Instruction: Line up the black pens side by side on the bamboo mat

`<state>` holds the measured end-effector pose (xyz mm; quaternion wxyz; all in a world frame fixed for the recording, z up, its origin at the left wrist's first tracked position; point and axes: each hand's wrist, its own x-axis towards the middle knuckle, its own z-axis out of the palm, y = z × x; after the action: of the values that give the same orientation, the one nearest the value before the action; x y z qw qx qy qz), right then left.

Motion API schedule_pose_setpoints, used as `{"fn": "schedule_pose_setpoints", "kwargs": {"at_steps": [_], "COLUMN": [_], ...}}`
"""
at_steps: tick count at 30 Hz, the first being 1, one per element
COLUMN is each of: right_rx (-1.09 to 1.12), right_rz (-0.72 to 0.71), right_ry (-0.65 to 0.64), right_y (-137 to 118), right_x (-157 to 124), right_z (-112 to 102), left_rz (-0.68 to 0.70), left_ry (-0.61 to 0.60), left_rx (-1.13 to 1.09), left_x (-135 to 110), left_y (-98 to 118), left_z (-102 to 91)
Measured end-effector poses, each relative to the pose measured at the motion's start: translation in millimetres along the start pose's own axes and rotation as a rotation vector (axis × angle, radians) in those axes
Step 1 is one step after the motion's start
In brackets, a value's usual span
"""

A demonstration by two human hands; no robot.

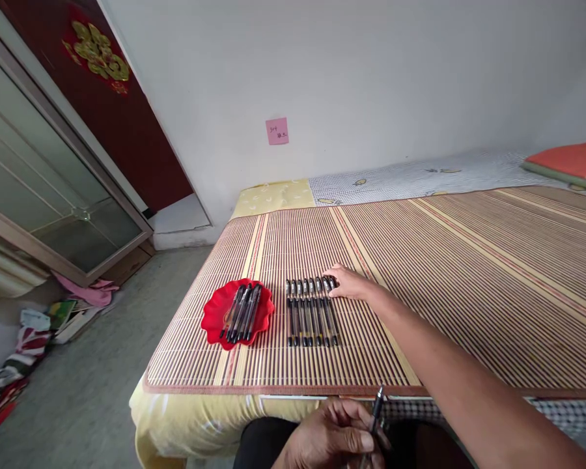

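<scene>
My left hand [327, 435] is closed around a black gel pen [377, 409] above my lap, its narrow pointed end upward. The lower part of that pen is hidden by the fingers. On the mat, several capped pens [308, 319] lie side by side in a row, caps toward the wall. At the right end of this row, my right hand [350, 284] pinches the cap end of a pen [333, 319]. Left of the row, a red scalloped plate [215, 309] holds more black pens [244, 312], loosely bunched.
A striped bamboo mat [293, 244] covers the bed, over a yellow sheet [209, 423]. Folded orange and green bedding [569, 159] lies at the far right. A pink note [277, 131] sticks to the wall. Clutter [34, 326] sits on the floor at left, below a glass-panelled door [53, 163].
</scene>
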<state>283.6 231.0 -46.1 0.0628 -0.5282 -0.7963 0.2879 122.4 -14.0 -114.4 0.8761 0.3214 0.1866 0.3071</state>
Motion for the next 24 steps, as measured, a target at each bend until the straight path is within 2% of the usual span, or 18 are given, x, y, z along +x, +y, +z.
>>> {"fn": "schedule_pose_setpoints", "kwargs": {"at_steps": [11, 16, 24], "right_rx": [-0.012, -0.05, -0.062], "right_rz": [-0.003, -0.014, -0.021], "right_ry": [-0.066, -0.024, -0.013], "right_y": [-0.1, -5.4, -4.9], "right_x": [1.6, 0.7, 1.9], "right_z": [-6.6, -6.1, -3.2], "left_rz": [-0.035, -0.026, -0.029], "left_ry": [0.012, 0.008, 0.026], "left_rx": [0.001, 0.016, -0.028], "left_x": [-0.2, 0.3, 0.8], "left_y": [1.4, 3.8, -5.3], "left_z": [3.0, 5.6, -2.7]}}
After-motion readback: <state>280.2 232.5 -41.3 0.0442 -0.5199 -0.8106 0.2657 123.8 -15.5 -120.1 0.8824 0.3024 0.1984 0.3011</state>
